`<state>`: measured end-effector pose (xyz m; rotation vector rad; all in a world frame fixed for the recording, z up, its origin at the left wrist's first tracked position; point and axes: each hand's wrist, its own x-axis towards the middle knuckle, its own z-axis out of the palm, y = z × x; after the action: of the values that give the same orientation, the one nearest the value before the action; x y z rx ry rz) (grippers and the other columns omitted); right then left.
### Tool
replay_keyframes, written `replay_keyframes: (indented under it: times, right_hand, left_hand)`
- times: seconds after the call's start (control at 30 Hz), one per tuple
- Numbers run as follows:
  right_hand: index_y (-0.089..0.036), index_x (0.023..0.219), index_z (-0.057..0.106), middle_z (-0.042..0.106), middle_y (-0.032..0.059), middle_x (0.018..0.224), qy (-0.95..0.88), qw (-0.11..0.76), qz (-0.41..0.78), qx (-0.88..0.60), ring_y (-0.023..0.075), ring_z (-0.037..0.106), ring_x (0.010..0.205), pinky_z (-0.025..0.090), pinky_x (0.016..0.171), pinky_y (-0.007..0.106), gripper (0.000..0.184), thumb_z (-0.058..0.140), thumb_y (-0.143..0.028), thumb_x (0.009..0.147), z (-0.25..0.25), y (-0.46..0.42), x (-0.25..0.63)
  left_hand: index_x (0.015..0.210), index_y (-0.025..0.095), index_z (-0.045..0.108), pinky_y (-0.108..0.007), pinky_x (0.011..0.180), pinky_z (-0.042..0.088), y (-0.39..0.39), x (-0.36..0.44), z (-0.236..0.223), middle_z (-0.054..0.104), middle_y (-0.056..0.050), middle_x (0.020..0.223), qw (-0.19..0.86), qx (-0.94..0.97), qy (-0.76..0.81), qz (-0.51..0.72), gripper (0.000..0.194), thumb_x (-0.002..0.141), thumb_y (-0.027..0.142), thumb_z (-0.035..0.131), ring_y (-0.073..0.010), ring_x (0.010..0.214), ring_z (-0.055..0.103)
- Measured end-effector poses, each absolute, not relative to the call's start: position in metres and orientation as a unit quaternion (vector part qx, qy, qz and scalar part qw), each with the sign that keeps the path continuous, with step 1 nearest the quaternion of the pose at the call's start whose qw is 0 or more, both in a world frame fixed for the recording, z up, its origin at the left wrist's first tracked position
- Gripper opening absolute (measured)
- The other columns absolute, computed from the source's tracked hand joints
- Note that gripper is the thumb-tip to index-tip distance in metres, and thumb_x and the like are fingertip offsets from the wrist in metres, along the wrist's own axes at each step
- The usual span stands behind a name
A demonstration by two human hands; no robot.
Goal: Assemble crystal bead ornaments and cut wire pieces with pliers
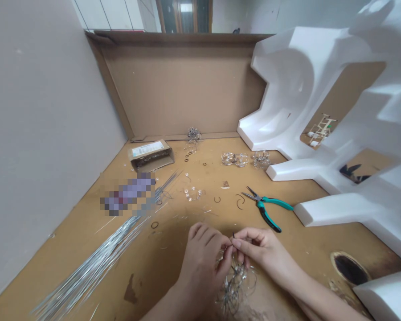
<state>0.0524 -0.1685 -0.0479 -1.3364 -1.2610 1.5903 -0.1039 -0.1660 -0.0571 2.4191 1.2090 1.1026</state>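
Observation:
My left hand [205, 252] and my right hand [259, 247] meet fingertip to fingertip low in the middle of the view, both pinching. A short dark wire end sticks up between the right thumb and forefinger. Below the fingers hangs a tangled cluster of bent wire [234, 285] with small clear beads, close to my body. What the left fingertips grip is partly hidden, but they close at the cluster's top. Pliers [265, 205] with teal handles lie with jaws apart beyond my right hand. A ring of clear beads [193, 194] rests ahead of my left hand.
A bundle of straight silver wires [96, 263] spreads along the left. An opened small carton [150, 156] stands behind it, near a blurred-out object [127, 195]. Wire-and-bead pieces [234, 159] sit farther back. White foam packing [321, 214] borders the right, cardboard [187, 89] the back.

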Motion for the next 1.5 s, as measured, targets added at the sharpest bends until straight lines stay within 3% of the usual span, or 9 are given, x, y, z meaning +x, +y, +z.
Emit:
replay_keyframes:
  times: [0.17, 0.4, 0.53, 0.67, 0.83, 0.97, 1.13, 1.27, 1.5]
  right_hand:
    - [-0.015, 0.066, 0.058, 0.057, -0.0019, 0.052, -0.471, 0.356, 0.630, -0.505, 0.0084, 0.049, 0.044, 0.041, 0.047, 0.023, 0.032, 0.067, -0.045, 0.063, -0.047, -0.167, 0.052]
    - [-0.014, 0.064, 0.057, 0.056, -0.0035, 0.056, -0.429, 0.371, 0.678, -0.468, 0.0059, 0.047, 0.046, 0.039, 0.049, 0.020, 0.025, 0.074, -0.030, 0.057, -0.053, -0.164, 0.062]
    - [-0.013, 0.063, 0.056, 0.055, -0.0041, 0.054, -0.433, 0.358, 0.690, -0.457, 0.0049, 0.046, 0.046, 0.038, 0.047, 0.018, 0.019, 0.072, -0.024, 0.059, -0.052, -0.165, 0.061]
    - [-0.013, 0.063, 0.056, 0.054, -0.0053, 0.052, -0.448, 0.349, 0.690, -0.448, 0.0037, 0.044, 0.043, 0.035, 0.044, 0.017, 0.017, 0.070, -0.022, 0.060, -0.048, -0.165, 0.057]
    - [-0.014, 0.064, 0.055, 0.060, -0.0019, 0.062, -0.483, 0.349, 0.672, -0.440, 0.0053, 0.049, 0.049, 0.034, 0.045, 0.017, 0.012, 0.067, -0.018, 0.062, -0.048, -0.164, 0.058]
    - [-0.014, 0.064, 0.055, 0.062, -0.0006, 0.067, -0.511, 0.345, 0.655, -0.437, 0.0077, 0.052, 0.058, 0.037, 0.053, 0.020, 0.011, 0.066, -0.017, 0.063, -0.053, -0.163, 0.064]
    - [-0.015, 0.063, 0.055, 0.061, -0.0003, 0.068, -0.533, 0.363, 0.640, -0.418, 0.0091, 0.053, 0.062, 0.038, 0.056, 0.021, 0.009, 0.064, -0.013, 0.063, -0.054, -0.161, 0.065]
    - [-0.015, 0.063, 0.055, 0.060, -0.0006, 0.067, -0.516, 0.377, 0.649, -0.413, 0.0090, 0.053, 0.060, 0.038, 0.056, 0.021, 0.009, 0.064, -0.014, 0.062, -0.052, -0.161, 0.063]
    - [-0.017, 0.059, 0.051, 0.052, -0.0027, 0.058, -0.525, 0.428, 0.560, -0.477, 0.0075, 0.041, 0.049, 0.031, 0.046, 0.021, 0.010, 0.060, -0.015, 0.060, -0.063, -0.167, 0.060]
  left_hand:
    - [0.064, 0.018, 0.050, -0.031, 0.069, 0.034, -0.166, -0.105, -0.055, 0.055, 0.000, 0.063, 0.123, 0.823, 0.395, 0.390, 0.013, 0.073, 0.008, 0.047, -0.0130, 0.064, 0.048]
    - [0.066, 0.018, 0.049, -0.032, 0.070, 0.036, -0.163, -0.109, -0.055, 0.054, -0.001, 0.065, 0.183, 0.847, 0.344, 0.361, 0.012, 0.067, 0.005, 0.049, -0.0145, 0.068, 0.047]
    - [0.075, 0.018, 0.051, -0.031, 0.073, 0.041, -0.165, -0.108, -0.055, 0.056, -0.003, 0.081, 0.331, 0.773, 0.388, 0.376, 0.015, 0.066, 0.006, 0.051, -0.0161, 0.080, 0.052]
    - [0.106, 0.021, 0.047, -0.030, 0.078, 0.043, -0.168, -0.105, -0.054, 0.057, -0.006, 0.103, 0.505, 0.699, 0.386, 0.329, 0.046, 0.063, 0.011, 0.060, -0.0183, 0.094, 0.053]
    - [0.083, 0.017, 0.051, -0.027, 0.070, 0.043, -0.167, -0.100, -0.054, 0.058, -0.003, 0.080, 0.507, 0.659, 0.430, 0.351, 0.018, 0.066, 0.012, 0.056, -0.0149, 0.077, 0.054]
    - [0.076, 0.016, 0.050, -0.024, 0.064, 0.041, -0.164, -0.100, -0.056, 0.054, 0.000, 0.069, 0.530, 0.637, 0.437, 0.349, 0.015, 0.064, 0.010, 0.056, -0.0120, 0.067, 0.049]
    - [0.074, 0.013, 0.056, -0.023, 0.063, 0.038, -0.162, -0.102, -0.064, 0.055, -0.001, 0.068, 0.621, 0.593, 0.394, 0.329, 0.009, 0.069, 0.021, 0.058, -0.0115, 0.065, 0.047]
    - [0.068, 0.013, 0.059, -0.024, 0.063, 0.037, -0.162, -0.102, -0.065, 0.055, -0.001, 0.064, 0.614, 0.596, 0.395, 0.336, 0.014, 0.072, 0.027, 0.057, -0.0122, 0.063, 0.048]
    - [0.064, 0.016, 0.058, -0.025, 0.064, 0.035, -0.169, -0.099, -0.061, 0.056, 0.000, 0.062, 0.434, 0.704, 0.452, 0.335, 0.009, 0.072, 0.016, 0.052, -0.0145, 0.066, 0.049]
